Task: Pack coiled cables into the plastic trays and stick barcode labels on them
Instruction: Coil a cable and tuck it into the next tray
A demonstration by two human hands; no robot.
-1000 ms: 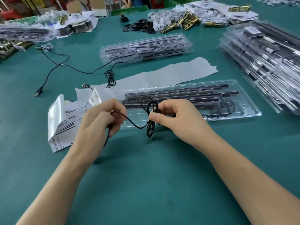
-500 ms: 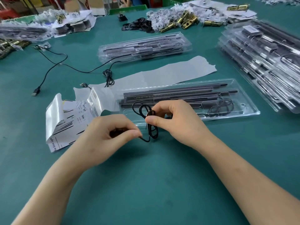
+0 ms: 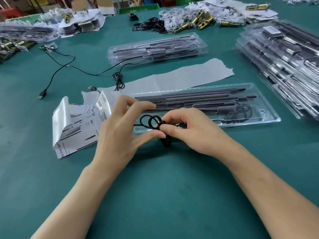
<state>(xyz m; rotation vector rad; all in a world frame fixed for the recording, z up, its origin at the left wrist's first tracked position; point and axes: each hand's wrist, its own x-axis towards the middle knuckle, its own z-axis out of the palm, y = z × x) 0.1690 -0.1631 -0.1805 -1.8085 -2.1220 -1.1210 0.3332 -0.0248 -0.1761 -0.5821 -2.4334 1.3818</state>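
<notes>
Black cable coil [image 3: 166, 141] is pinched in my right hand [image 3: 195, 131], just over the near left end of the clear tray [image 3: 274, 119]. My left hand [image 3: 119, 135] has its thumb at the bundle with the fingers lifted; I can't tell if it grips the strand. My call: hold the loops tight, tuck the tail, then seat the coil.

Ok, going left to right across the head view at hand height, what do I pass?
Printed label sheets → left hand → coiled cable → right hand → packed cable lying in the open tray → stack of packed trays.
</notes>
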